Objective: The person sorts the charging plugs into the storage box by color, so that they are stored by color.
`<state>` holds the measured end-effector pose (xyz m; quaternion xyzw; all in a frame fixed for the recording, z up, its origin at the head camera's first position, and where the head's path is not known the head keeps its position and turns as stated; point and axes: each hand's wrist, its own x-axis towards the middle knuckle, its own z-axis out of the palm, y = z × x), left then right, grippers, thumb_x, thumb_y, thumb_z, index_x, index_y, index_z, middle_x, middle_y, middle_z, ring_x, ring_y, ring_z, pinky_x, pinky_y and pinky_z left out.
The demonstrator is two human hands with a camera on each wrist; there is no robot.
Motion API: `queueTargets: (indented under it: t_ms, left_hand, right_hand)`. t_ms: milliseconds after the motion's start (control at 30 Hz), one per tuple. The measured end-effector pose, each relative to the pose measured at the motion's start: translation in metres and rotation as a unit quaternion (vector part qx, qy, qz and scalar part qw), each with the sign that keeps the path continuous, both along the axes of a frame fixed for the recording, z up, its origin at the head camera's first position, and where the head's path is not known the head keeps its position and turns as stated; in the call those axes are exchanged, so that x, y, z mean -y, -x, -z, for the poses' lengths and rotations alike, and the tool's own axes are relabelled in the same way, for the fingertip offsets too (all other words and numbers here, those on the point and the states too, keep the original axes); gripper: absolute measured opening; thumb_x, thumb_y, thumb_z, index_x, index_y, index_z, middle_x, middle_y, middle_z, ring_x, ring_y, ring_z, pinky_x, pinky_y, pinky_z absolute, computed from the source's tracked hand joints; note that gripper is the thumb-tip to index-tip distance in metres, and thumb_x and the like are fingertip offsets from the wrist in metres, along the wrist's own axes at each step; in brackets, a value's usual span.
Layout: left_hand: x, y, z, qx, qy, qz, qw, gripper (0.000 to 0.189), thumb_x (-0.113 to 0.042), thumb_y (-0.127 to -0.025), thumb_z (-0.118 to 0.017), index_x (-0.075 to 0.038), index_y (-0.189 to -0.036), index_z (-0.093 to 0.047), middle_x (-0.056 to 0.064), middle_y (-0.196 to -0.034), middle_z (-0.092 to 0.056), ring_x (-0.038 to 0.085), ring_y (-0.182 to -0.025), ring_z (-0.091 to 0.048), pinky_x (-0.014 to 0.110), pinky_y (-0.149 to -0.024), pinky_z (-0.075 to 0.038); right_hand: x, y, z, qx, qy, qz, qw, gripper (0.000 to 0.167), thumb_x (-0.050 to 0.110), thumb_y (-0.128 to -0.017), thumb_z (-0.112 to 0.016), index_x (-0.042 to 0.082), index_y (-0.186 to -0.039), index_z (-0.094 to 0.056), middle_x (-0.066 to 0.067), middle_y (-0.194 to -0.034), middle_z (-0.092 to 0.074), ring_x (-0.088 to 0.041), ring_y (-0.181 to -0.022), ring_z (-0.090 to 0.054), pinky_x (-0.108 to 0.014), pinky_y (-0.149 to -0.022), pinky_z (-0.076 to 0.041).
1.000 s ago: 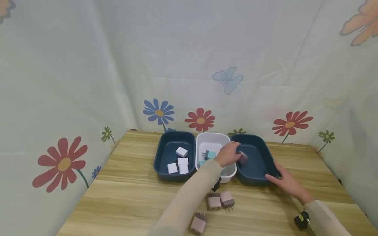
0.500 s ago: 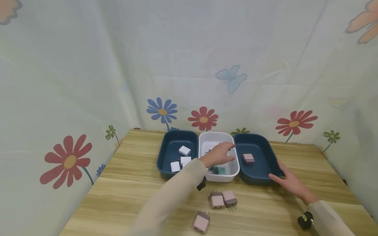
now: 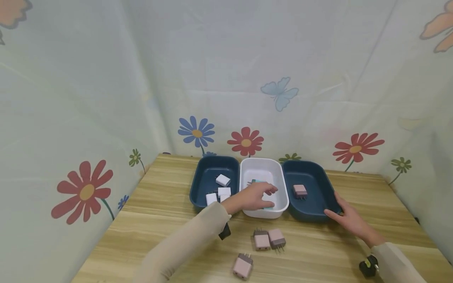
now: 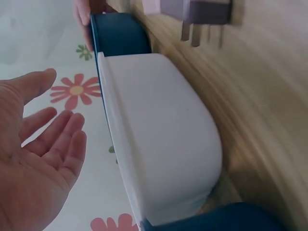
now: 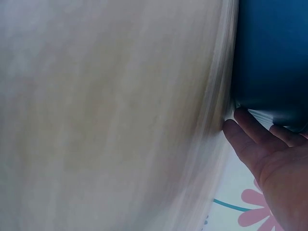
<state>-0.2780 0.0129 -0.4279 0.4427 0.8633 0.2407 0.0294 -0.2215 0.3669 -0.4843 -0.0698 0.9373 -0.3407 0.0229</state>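
Pale grey fabric backdrop point(image 3: 219, 59) with printed flowers point(image 3: 245, 143) in red, blue and green and one light-blue butterfly point(image 3: 279, 93), hung behind a wood-grained table point(image 3: 170, 196). Along the far edge of the table, in a row: left dark-blue rounded tray point(image 3: 203, 181), middle glossy white rounded tray point(image 3: 265, 214) and right dark-blue rounded tray point(image 3: 316, 184), side by side, touching or nearly so.

Within the left tray, toward its right side, a group of white block-shaped chargers point(image 3: 223, 180), partly covered by the left wrist. Within the middle tray, teal block-shaped chargers point(image 3: 258, 181), mostly hidden beneath the left hand (number not determinable). Within the right tray, toward its left side, one pink-and-mauve block-shaped charger point(image 3: 300, 190), prongs toward the table's near edge.

Over the middle tray, bare left hand point(image 3: 251, 197), fingers loosely bent and thumb apart: grip released, palm holding nothing (seen also from the left wrist). At the near right corner of the right tray, bare right hand point(image 3: 352, 223), thumb and extended fingers resting against the corner: light touch rather than clench.

Toward the table's near edge, in front of the middle tray, three further pink-and-mauve chargers point(image 3: 261, 240): two just beside each other, prongs in opposite directions; the third nearer that edge and farther left, prongs toward the far edge. On both arms, beige sleeves point(image 3: 191, 239); at each wrist, a small black device point(image 3: 369, 266).
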Motion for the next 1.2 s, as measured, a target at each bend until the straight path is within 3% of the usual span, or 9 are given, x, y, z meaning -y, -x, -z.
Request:
queueTargets:
  t_ms: [133,333,567,933,1200]
  left_hand:
    - [0.012,-0.012,0.003,0.019,-0.010,0.024,0.9995,0.039,-0.026,-0.088,-0.068,-0.009,-0.122,-0.060,0.002,-0.116,-0.063,0.006,-0.102,-0.057,0.020,-0.089,-0.045]
    - [0.030,-0.031,0.006,0.042,-0.023,0.090,0.9948,0.028,-0.020,-0.086,-0.070,-0.008,-0.111,-0.066,0.001,-0.107,-0.066,0.003,-0.094,-0.059,0.020,-0.083,-0.048]
    - [0.051,-0.050,0.018,0.075,-0.002,0.134,0.9881,0.025,-0.021,-0.085,-0.072,-0.009,-0.107,-0.067,-0.002,-0.103,-0.067,-0.001,-0.091,-0.058,0.017,-0.081,-0.047]
    - [0.080,-0.074,0.037,0.108,0.070,0.145,0.9809,0.035,-0.030,-0.081,-0.075,-0.015,-0.111,-0.067,-0.011,-0.103,-0.062,-0.003,-0.093,-0.053,0.015,-0.080,-0.044]
    - [0.090,-0.085,0.044,0.126,0.080,0.152,0.9771,0.048,-0.029,-0.076,-0.080,-0.014,-0.118,-0.064,-0.012,-0.107,-0.060,-0.002,-0.096,-0.053,0.015,-0.082,-0.044]
  right_hand:
    - [0.000,-0.001,-0.001,0.000,0.001,-0.002,1.0000,0.094,0.040,-0.092,-0.060,-0.004,-0.148,0.001,-0.035,-0.149,-0.007,-0.055,-0.132,-0.013,-0.071,-0.098,-0.018]
    - [0.001,-0.001,-0.002,-0.002,-0.001,-0.002,1.0000,0.094,0.040,-0.092,-0.060,-0.004,-0.148,0.000,-0.036,-0.149,-0.007,-0.056,-0.132,-0.014,-0.070,-0.098,-0.018]
    - [0.002,-0.001,-0.002,-0.013,-0.003,-0.004,0.9999,0.092,0.039,-0.092,-0.060,-0.006,-0.148,-0.002,-0.036,-0.148,-0.008,-0.056,-0.132,-0.014,-0.070,-0.098,-0.018]
    - [0.000,0.001,0.000,-0.006,-0.004,-0.002,1.0000,0.094,0.041,-0.092,-0.060,-0.004,-0.148,-0.001,-0.035,-0.149,-0.008,-0.055,-0.132,-0.014,-0.070,-0.098,-0.019]
    - [-0.001,0.001,-0.001,-0.007,-0.004,-0.002,1.0000,0.094,0.041,-0.092,-0.059,-0.003,-0.149,0.000,-0.035,-0.149,-0.008,-0.055,-0.132,-0.014,-0.070,-0.097,-0.019]
